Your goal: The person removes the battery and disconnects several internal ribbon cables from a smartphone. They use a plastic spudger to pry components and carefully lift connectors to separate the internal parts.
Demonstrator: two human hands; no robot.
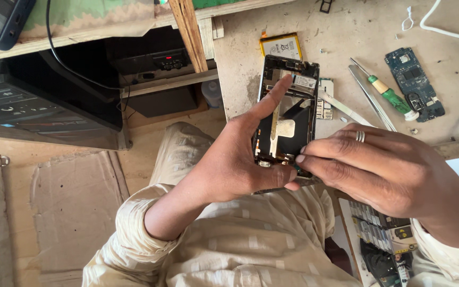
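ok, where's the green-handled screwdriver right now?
In the head view, the green-handled screwdriver lies on the workbench at upper right, between the metal tweezers and the blue circuit board, beyond the right hand.

One opened phone [287, 114], one battery [281, 46], one screwdriver [389, 95], one circuit board [414, 84], one tweezers [372, 100].

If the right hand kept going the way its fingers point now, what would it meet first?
The right hand points leftward, fingertips already at the lower edge of the opened phone frame. Straight on, it would probably meet the left hand thumb gripping that frame, though depth is unclear.
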